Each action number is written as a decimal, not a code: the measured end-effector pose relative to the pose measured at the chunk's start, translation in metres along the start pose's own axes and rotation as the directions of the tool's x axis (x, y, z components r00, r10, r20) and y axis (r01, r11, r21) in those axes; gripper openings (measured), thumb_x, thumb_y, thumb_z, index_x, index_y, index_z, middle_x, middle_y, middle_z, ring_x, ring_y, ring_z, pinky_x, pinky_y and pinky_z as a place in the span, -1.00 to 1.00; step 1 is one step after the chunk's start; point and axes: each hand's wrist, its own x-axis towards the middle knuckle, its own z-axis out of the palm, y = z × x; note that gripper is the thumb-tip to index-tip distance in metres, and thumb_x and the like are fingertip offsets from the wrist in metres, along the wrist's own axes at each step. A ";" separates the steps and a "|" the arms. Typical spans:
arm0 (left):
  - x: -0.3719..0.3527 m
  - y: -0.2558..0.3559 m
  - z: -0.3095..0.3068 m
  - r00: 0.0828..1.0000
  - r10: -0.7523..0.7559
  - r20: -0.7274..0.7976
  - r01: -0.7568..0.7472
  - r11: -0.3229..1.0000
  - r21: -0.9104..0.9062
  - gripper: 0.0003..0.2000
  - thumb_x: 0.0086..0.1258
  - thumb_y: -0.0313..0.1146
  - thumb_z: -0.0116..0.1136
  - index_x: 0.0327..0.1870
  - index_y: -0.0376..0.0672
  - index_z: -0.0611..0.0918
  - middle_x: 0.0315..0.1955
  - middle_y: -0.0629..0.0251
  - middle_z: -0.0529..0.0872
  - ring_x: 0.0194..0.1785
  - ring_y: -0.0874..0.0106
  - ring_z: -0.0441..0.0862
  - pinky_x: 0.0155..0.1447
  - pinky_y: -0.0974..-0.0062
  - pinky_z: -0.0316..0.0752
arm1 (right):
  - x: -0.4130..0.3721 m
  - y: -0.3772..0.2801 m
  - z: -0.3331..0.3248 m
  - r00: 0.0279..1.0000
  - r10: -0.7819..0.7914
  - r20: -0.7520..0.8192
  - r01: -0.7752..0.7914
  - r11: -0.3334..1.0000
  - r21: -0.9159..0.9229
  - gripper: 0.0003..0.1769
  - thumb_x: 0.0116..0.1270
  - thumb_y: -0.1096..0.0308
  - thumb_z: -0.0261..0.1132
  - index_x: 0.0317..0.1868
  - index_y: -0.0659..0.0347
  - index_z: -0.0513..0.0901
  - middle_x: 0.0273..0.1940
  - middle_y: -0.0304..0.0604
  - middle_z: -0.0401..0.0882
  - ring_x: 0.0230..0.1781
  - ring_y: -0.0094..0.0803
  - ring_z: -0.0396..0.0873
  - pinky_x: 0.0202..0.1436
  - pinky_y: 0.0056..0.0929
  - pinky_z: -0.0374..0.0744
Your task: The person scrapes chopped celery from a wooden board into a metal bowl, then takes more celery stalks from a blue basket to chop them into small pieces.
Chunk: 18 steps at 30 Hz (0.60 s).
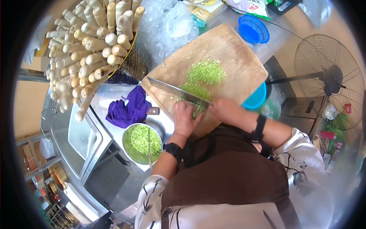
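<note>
My right hand (225, 110) grips a cleaver (167, 87) at its handle end, slightly blurred. The blade lies slantwise over the wooden cutting board (225, 42), its tip pointing to the upper left. Beside the blade, my left hand (184, 117) has its fingers curled against a bunch of green stalks (198, 110), pressing them to the board. Finely chopped green pieces (206, 71) form a pile beyond the knife, with more right against the blade. To the left of my left hand, a metal bowl (127, 151) contains similar chopped greens and a spoon (149, 147).
A purple cloth (127, 108) lies left of the board, a wooden handle (153, 110) beside it. Many wooden handles (91, 42) stand bundled at upper left. Plastic bags (167, 26), a blue basket (254, 30) and a turquoise basin (256, 97) surround the board. A fan (331, 80) stands right.
</note>
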 end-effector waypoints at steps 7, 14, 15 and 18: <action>-0.003 0.014 -0.006 0.999 0.038 -0.003 -0.037 0.987 0.157 -0.67 -0.05 -0.30 0.53 -0.40 -0.14 0.53 -0.19 0.13 0.46 -0.02 0.07 0.41 0.14 0.10 0.33 | 0.004 0.010 0.002 0.999 0.033 0.022 -0.034 0.996 0.079 -0.70 0.36 0.21 0.20 -0.32 0.32 0.65 -0.40 0.21 0.64 -0.32 0.18 0.63 -0.21 0.08 0.57; -0.003 0.000 0.010 0.996 0.091 -0.006 -0.091 0.995 0.036 -0.70 -0.04 -0.45 0.49 -0.52 -0.16 0.47 -0.24 0.11 0.46 -0.07 0.06 0.43 0.04 0.17 0.39 | 0.011 0.045 -0.021 0.996 0.084 0.042 -0.084 0.996 -0.001 -0.69 0.35 0.20 0.20 -0.30 0.34 0.63 -0.37 0.23 0.63 -0.29 0.20 0.62 -0.16 0.08 0.56; 0.002 -0.003 0.012 0.995 0.104 -0.011 -0.103 0.994 0.032 -0.70 -0.04 -0.46 0.48 -0.52 -0.16 0.48 -0.24 0.11 0.46 -0.07 0.06 0.43 0.03 0.18 0.39 | 0.012 0.049 -0.024 0.995 0.100 0.008 -0.100 0.995 -0.005 -0.69 0.35 0.21 0.20 -0.30 0.34 0.63 -0.37 0.23 0.63 -0.29 0.20 0.62 -0.16 0.08 0.56; 0.018 -0.007 0.018 0.993 0.118 -0.006 -0.117 0.993 0.022 -0.71 -0.04 -0.47 0.48 -0.52 -0.16 0.48 -0.25 0.12 0.47 -0.07 0.07 0.43 0.05 0.17 0.39 | 0.011 0.058 -0.030 0.991 0.112 -0.075 -0.113 0.994 0.000 -0.71 0.35 0.24 0.19 -0.31 0.34 0.63 -0.37 0.22 0.63 -0.30 0.20 0.62 -0.17 0.09 0.56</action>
